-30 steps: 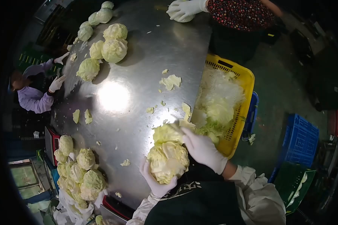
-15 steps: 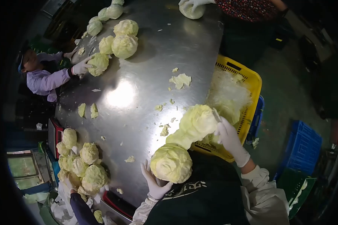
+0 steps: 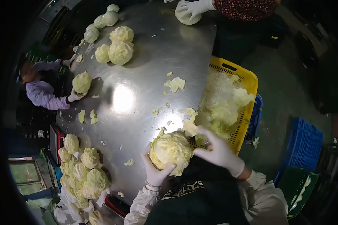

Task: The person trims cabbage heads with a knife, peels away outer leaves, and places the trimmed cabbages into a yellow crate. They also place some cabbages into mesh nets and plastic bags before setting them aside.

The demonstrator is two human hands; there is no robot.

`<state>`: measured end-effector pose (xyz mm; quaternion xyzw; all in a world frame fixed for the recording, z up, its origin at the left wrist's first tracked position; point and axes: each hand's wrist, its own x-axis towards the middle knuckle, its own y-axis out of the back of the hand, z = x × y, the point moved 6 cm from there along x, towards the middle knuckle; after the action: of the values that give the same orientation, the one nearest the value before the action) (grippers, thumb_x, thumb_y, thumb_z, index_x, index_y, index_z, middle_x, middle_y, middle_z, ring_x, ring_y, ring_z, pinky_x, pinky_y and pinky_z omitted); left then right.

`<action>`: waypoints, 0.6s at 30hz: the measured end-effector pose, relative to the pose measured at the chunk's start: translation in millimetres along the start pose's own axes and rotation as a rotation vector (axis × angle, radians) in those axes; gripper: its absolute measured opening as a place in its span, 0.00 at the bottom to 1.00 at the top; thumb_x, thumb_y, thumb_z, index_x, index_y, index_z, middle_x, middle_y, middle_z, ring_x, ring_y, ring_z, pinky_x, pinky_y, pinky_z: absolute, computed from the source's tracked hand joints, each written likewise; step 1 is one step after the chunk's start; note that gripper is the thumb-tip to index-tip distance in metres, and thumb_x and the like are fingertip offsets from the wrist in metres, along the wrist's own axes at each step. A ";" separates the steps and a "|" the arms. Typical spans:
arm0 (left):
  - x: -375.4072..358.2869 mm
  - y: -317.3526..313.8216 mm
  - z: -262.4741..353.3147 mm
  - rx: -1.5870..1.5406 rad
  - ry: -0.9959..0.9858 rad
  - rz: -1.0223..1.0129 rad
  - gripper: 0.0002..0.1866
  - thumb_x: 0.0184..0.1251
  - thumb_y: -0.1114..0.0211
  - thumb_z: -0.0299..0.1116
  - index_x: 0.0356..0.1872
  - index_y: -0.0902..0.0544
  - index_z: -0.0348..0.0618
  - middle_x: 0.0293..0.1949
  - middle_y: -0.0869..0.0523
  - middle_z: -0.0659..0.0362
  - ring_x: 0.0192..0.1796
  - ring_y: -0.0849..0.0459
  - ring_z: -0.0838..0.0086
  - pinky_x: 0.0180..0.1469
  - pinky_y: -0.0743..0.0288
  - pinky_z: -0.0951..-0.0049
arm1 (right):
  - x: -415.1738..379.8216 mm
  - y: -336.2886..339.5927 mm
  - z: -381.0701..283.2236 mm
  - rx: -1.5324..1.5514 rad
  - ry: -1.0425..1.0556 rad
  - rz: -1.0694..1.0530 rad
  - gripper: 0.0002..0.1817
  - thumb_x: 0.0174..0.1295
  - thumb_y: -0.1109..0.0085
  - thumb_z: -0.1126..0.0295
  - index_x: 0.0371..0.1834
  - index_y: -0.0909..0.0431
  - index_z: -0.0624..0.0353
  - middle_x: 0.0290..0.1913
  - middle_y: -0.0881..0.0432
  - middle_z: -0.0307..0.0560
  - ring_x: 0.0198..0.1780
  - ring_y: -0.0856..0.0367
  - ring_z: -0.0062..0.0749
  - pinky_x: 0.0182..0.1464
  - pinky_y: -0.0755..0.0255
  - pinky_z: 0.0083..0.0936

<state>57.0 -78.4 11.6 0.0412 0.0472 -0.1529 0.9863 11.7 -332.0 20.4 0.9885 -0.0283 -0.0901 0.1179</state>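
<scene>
A pale green cabbage head (image 3: 171, 152) rests in my left hand (image 3: 156, 173), whose fingers and thumb wrap its left and lower sides. My right hand (image 3: 221, 155) is at the cabbage's right side, thumb tip close to it and fingers curled, slightly blurred. Something small and dark shows between those fingers, too unclear to name. A torn leaf (image 3: 190, 128) lies just above the cabbage, near my right fingertips. Beyond it, a yellow basket (image 3: 248, 108) holds loose leaves (image 3: 223, 112) and clear plastic.
Leaf scraps (image 3: 174, 84) dot the metal table (image 3: 139, 90). Cabbages stand at its back (image 3: 121, 52) and are piled at left (image 3: 95, 180). One co-worker (image 3: 45, 90) holds a cabbage at left; another's gloved hand (image 3: 195, 8) touches one at top. Blue crates (image 3: 302, 146) stand right.
The large leaf near my right hand has left it, and the basket shows more leaves. My right hand has moved down-left to the cabbage. The left co-worker's cabbage has moved down-left; the piled-cabbage co-worker's hand is gone.
</scene>
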 end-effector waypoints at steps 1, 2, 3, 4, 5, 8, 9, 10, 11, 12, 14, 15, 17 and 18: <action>0.5 -3.1 2.2 0.043 -0.041 -0.021 0.56 0.48 0.12 0.36 0.71 0.45 0.37 0.67 0.33 0.45 0.70 0.27 0.58 0.72 0.29 0.57 | 1.7 -12.6 -17.1 -0.026 -0.116 -0.154 0.43 0.58 0.23 0.53 0.73 0.31 0.61 0.61 0.18 0.56 0.50 0.12 0.41 0.49 0.19 0.30; -0.4 -5.9 4.0 0.088 -0.080 -0.040 0.56 0.47 0.12 0.37 0.71 0.45 0.36 0.68 0.33 0.45 0.70 0.27 0.58 0.72 0.29 0.57 | 4.7 -20.9 -33.4 0.006 -0.027 -0.134 0.44 0.55 0.22 0.50 0.71 0.30 0.62 0.61 0.19 0.56 0.51 0.12 0.45 0.51 0.18 0.33; -2.3 -7.0 1.7 0.094 -0.074 -0.044 0.56 0.47 0.12 0.37 0.71 0.45 0.36 0.68 0.33 0.45 0.70 0.27 0.58 0.72 0.29 0.57 | 7.7 -28.0 -26.9 0.014 -0.031 -0.132 0.44 0.55 0.22 0.50 0.71 0.30 0.62 0.61 0.19 0.56 0.51 0.12 0.45 0.51 0.18 0.33; -3.4 -6.1 -0.5 0.110 -0.079 -0.028 0.56 0.47 0.12 0.37 0.71 0.45 0.36 0.68 0.34 0.45 0.70 0.28 0.59 0.73 0.30 0.57 | 14.4 -33.4 -25.7 -0.083 0.083 -0.101 0.44 0.54 0.21 0.52 0.70 0.29 0.63 0.60 0.18 0.57 0.50 0.12 0.45 0.51 0.19 0.33; -3.6 -6.1 -1.3 0.124 -0.087 -0.011 0.56 0.47 0.12 0.37 0.70 0.45 0.35 0.68 0.34 0.45 0.71 0.29 0.59 0.73 0.31 0.57 | 17.3 -34.4 -26.9 -0.184 0.199 -0.068 0.44 0.53 0.20 0.54 0.70 0.28 0.64 0.58 0.17 0.58 0.49 0.12 0.45 0.51 0.20 0.33; -3.9 -10.1 0.4 0.090 -0.070 -0.014 0.56 0.46 0.11 0.37 0.70 0.44 0.35 0.67 0.34 0.46 0.71 0.30 0.60 0.73 0.32 0.57 | 20.0 -24.6 -33.5 -0.194 0.193 -0.150 0.44 0.52 0.24 0.52 0.68 0.28 0.68 0.57 0.17 0.61 0.48 0.12 0.55 0.53 0.19 0.39; -4.0 -13.5 3.2 0.087 -0.070 -0.017 0.56 0.46 0.11 0.37 0.70 0.44 0.35 0.67 0.34 0.46 0.71 0.30 0.60 0.73 0.32 0.57 | 19.6 -25.4 -33.7 -0.220 0.141 -0.214 0.43 0.52 0.26 0.54 0.68 0.28 0.68 0.58 0.17 0.62 0.48 0.12 0.54 0.52 0.19 0.39; -3.5 -18.6 7.4 0.095 -0.061 -0.020 0.56 0.45 0.11 0.36 0.70 0.44 0.35 0.67 0.34 0.46 0.71 0.30 0.61 0.73 0.31 0.57 | 18.8 -26.7 -34.4 -0.222 0.142 -0.212 0.43 0.52 0.26 0.54 0.68 0.28 0.68 0.58 0.17 0.62 0.48 0.12 0.54 0.52 0.19 0.39; -3.2 -21.5 9.3 0.104 -0.051 -0.022 0.56 0.45 0.11 0.35 0.70 0.44 0.35 0.66 0.33 0.47 0.70 0.29 0.61 0.72 0.31 0.58 | 17.4 -28.6 -33.3 -0.318 0.115 -0.180 0.41 0.52 0.28 0.56 0.69 0.28 0.67 0.58 0.17 0.63 0.47 0.12 0.54 0.52 0.19 0.39; -3.1 -21.9 6.8 0.104 -0.052 -0.022 0.56 0.45 0.11 0.35 0.70 0.44 0.35 0.66 0.33 0.47 0.70 0.29 0.61 0.72 0.31 0.58 | 16.9 -28.7 -31.5 -0.412 0.087 -0.148 0.40 0.52 0.31 0.58 0.69 0.28 0.66 0.57 0.17 0.64 0.46 0.12 0.55 0.52 0.19 0.40; -3.3 -23.5 7.2 0.298 -0.142 -0.003 0.55 0.45 0.11 0.33 0.69 0.43 0.34 0.64 0.31 0.47 0.67 0.25 0.63 0.69 0.27 0.60 | 17.0 -26.2 -27.9 -0.400 0.111 -0.117 0.37 0.51 0.33 0.61 0.68 0.26 0.64 0.54 0.15 0.62 0.43 0.12 0.54 0.49 0.18 0.39; -3.7 -23.9 7.7 0.298 -0.143 -0.005 0.55 0.45 0.11 0.33 0.69 0.43 0.34 0.64 0.31 0.47 0.67 0.25 0.63 0.69 0.27 0.60 | 17.1 -23.7 -25.6 -0.388 0.135 -0.085 0.35 0.51 0.34 0.65 0.67 0.23 0.61 0.50 0.13 0.60 0.40 0.12 0.52 0.46 0.18 0.38; -0.6 -28.2 12.8 0.199 -0.046 -0.017 0.53 0.46 0.12 0.32 0.68 0.43 0.34 0.61 0.29 0.47 0.63 0.22 0.63 0.66 0.24 0.62 | 21.9 -13.0 -12.7 -0.320 0.183 -0.074 0.32 0.51 0.34 0.67 0.64 0.21 0.60 0.46 0.12 0.58 0.36 0.12 0.49 0.42 0.18 0.36; 0.5 -28.2 15.5 0.200 -0.047 -0.020 0.53 0.46 0.12 0.32 0.68 0.43 0.34 0.61 0.29 0.47 0.63 0.22 0.63 0.66 0.24 0.62 | 25.1 -8.1 -7.0 -0.251 0.229 -0.066 0.30 0.51 0.34 0.69 0.62 0.18 0.58 0.41 0.11 0.55 0.33 0.12 0.46 0.39 0.18 0.34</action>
<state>50.1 -106.8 25.1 0.1354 0.0090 -0.1677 0.9764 38.0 -324.6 20.8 0.9702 0.0292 0.0167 0.2400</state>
